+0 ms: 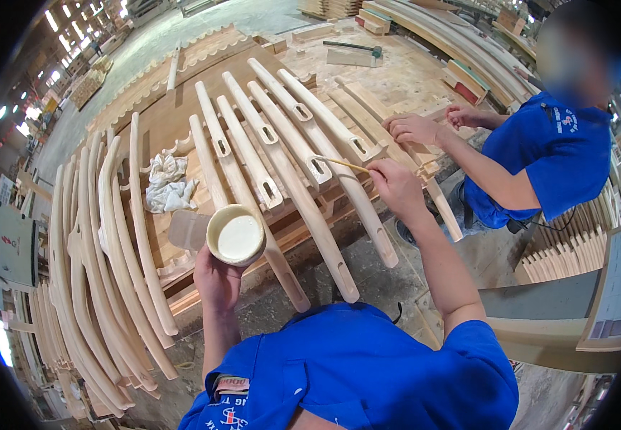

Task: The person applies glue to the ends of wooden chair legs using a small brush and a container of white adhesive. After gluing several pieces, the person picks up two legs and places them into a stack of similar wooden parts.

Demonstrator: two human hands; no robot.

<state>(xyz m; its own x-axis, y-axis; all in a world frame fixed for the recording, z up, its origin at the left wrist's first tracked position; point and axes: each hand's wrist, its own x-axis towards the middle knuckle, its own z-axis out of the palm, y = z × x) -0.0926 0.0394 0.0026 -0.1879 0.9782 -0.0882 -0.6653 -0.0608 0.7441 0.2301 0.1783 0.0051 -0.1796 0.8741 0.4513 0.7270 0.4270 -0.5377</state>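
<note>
My left hand (217,281) is wrapped round a cup (212,236) that holds a white, creamy liquid (239,238). A pale flat piece (187,229) shows beside the cup's left side. Between the fingers of my right hand (398,188) is a thin wooden stick (348,165). Its far tip reaches the slotted end of a pale wooden leg (303,147); whether it touches the slot's inside is too small to tell. Several similar rounded wooden pieces lie side by side on the bench, some with oval slots at their near ends.
Long curved wooden parts (113,215) stand clustered at the left. Crumpled white cloth (169,183) lies on the bench (171,136). A hammer (357,48) rests at the back. At the right, a co-worker in a blue shirt (565,150) handles wooden strips (371,104).
</note>
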